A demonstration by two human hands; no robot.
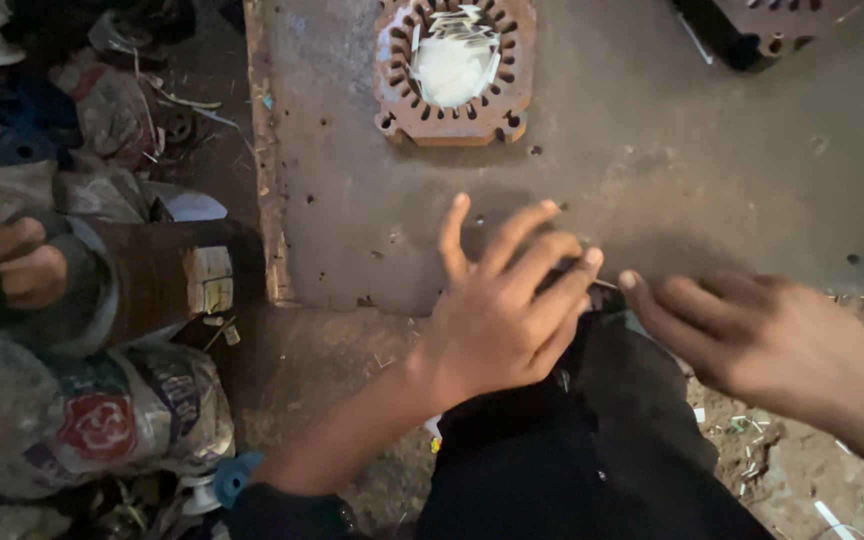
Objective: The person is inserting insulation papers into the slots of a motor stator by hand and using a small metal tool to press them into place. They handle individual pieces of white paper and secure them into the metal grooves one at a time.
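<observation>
Pinching thin strip point(607, 285) lying left-right, both hands point(512, 310)

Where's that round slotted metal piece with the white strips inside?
The slotted metal ring lies at the top centre of the head view, on the rusty metal plate, beyond both hands.

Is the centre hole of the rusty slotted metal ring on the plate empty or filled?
Filled. The rusty slotted ring lies flat on the metal plate, and white paper strips fill its centre hole.
</observation>
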